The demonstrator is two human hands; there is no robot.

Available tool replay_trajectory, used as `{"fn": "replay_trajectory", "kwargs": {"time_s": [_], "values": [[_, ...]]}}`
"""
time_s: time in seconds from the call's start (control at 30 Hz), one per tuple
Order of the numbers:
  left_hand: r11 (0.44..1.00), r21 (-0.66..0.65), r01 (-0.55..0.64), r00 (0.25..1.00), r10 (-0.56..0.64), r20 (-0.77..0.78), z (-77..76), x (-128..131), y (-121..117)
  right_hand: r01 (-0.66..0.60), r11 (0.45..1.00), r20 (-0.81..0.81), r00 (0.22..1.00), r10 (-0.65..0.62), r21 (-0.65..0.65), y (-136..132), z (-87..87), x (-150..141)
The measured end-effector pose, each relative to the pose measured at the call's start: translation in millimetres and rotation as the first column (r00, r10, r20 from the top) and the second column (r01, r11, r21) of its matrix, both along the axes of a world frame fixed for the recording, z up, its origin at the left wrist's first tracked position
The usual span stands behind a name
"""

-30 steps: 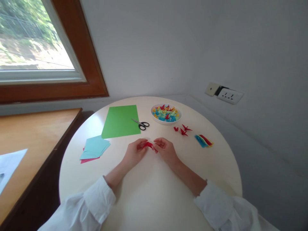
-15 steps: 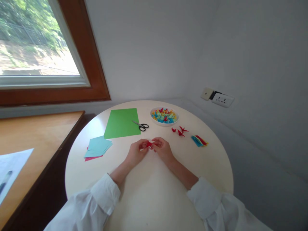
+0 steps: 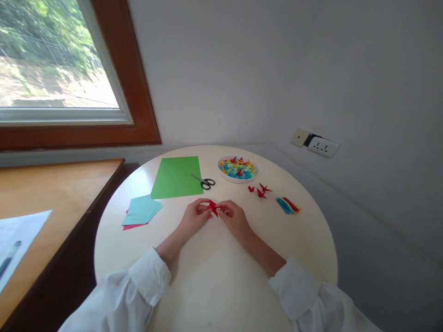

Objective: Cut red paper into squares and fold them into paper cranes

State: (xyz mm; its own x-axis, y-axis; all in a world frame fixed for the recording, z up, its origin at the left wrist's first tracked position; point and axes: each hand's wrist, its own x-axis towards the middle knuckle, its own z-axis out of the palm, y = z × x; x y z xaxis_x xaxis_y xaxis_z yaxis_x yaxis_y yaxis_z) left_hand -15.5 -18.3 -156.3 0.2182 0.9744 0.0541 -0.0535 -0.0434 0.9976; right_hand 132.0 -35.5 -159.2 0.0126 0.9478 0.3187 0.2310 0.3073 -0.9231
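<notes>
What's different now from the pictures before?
The red paper was a small folded strip; now it has turned and shows spread points, like a star. The left hand and right hand still hold it. The scissors, green sheet and white bowl stayed put.

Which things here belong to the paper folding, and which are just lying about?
Likely part of it:
- red folded paper, between left hand and right hand
- loose red pieces
- filled dish
- coloured strips
- light-blue papers
- scissors
- green sheet

Lying about, apparently:
- pen
- white sheet
</notes>
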Motion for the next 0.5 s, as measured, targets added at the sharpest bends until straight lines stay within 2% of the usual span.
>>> {"fn": "replay_trajectory", "kwargs": {"time_s": [0.23,0.5], "values": [[1.000,-0.010,0.014,1.000,-0.013,0.026,0.1,-0.5,-3.0,-0.005,1.000,0.050,0.999,0.004,0.016,-0.1,-1.0,1.6],[0.993,0.106,0.044,0.997,-0.036,-0.071,-2.4,-0.8,-5.7,0.045,0.999,0.068,0.997,-0.047,0.026,-0.3,0.9,4.0]]}}
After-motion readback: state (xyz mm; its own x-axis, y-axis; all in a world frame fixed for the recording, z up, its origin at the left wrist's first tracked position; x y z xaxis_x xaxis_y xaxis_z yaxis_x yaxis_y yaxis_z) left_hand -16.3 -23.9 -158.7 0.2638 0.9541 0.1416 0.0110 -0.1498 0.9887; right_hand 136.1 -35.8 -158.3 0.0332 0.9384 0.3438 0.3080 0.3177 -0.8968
